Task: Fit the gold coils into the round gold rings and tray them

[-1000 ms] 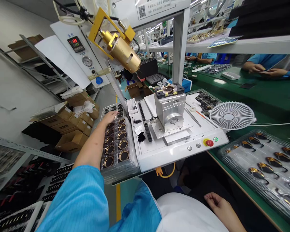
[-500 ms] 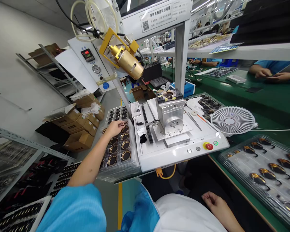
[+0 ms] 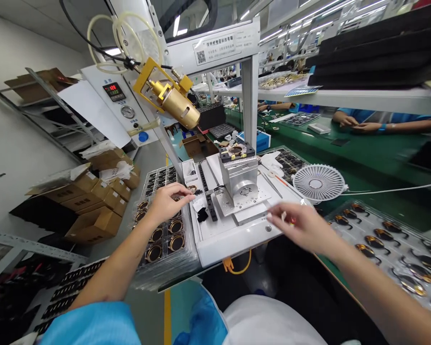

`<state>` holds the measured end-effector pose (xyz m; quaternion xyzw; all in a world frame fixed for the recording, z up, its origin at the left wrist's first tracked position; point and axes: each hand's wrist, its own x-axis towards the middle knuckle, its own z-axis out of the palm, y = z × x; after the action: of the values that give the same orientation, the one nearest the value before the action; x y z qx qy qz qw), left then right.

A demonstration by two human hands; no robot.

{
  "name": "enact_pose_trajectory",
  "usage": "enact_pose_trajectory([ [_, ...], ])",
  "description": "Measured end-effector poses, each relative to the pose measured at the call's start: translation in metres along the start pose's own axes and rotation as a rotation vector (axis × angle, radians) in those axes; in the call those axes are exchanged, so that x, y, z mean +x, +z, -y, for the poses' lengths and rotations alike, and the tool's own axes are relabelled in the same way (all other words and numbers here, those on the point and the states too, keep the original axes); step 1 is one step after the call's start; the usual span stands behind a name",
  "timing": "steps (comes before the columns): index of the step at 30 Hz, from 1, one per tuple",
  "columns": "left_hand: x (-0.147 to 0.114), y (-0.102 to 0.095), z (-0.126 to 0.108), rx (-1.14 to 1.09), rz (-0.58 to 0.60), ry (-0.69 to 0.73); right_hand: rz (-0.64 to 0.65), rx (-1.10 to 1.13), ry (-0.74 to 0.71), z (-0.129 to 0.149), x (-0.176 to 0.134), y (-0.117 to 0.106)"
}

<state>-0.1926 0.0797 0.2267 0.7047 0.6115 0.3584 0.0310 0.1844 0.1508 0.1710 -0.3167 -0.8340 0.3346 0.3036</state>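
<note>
Reaching over the tray stack, my left hand (image 3: 168, 203) pinches a small round gold-rimmed part (image 3: 193, 189) at its fingertips, partly hidden by them. Under that hand, the clear plastic tray (image 3: 167, 261) carries rows of black round parts with gold rims (image 3: 175, 242). My right hand (image 3: 301, 224) is in the air over the machine's front right corner, somewhat blurred, thumb and fingers apart with nothing seen between them. Between the hands stands a metal fixture block (image 3: 241, 179), with a gold-rimmed round part (image 3: 236, 150) in the black holder on top.
A gold cylindrical dispenser head (image 3: 181, 108) hangs over the machine base (image 3: 230, 244). To the right are a white fan (image 3: 319, 183), tweezers (image 3: 272, 185) and a tray of amber-faced parts (image 3: 375, 239). Across the green bench are another person's hands (image 3: 361, 125). Cardboard boxes (image 3: 96, 223) stand at left.
My left hand has lifted off the tray and moved right towards the machine with a round part. My right hand has risen from my lap to the machine's front. The view has shifted.
</note>
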Motion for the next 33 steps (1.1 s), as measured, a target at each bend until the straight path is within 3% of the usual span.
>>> enact_pose_trajectory([
  [3,0.006,0.009,-0.015,-0.001,-0.054,0.112,-0.226,-0.218,-0.309,0.028,0.090,-0.032],
  [5,0.010,0.010,-0.022,0.011,-0.092,0.192,-0.245,-0.375,-0.386,0.039,0.140,-0.044],
  [7,0.014,0.008,-0.027,0.015,-0.110,0.269,-0.122,-0.480,-0.343,0.047,0.177,-0.052],
  [10,0.024,0.002,-0.035,0.025,-0.128,0.371,0.120,-0.526,-0.264,0.055,0.204,-0.059],
  [13,0.043,-0.002,-0.044,0.068,-0.146,0.431,0.178,-0.520,-0.316,0.056,0.209,-0.064],
  [15,0.063,0.001,-0.050,0.092,-0.131,0.454,0.125,-0.441,-0.363,0.052,0.207,-0.065],
  [20,0.128,0.030,-0.066,0.115,-0.041,0.488,-0.214,0.023,-0.360,0.033,0.182,-0.065],
  [24,0.162,0.053,-0.076,0.078,0.125,0.415,-0.269,0.210,-0.292,0.016,0.128,-0.067],
  [28,0.157,0.059,-0.076,0.001,0.185,0.313,-0.260,0.284,-0.141,-0.011,0.056,-0.063],
  [33,0.131,0.063,-0.061,0.004,0.217,0.340,-0.218,0.418,0.254,-0.078,-0.026,-0.029],
])
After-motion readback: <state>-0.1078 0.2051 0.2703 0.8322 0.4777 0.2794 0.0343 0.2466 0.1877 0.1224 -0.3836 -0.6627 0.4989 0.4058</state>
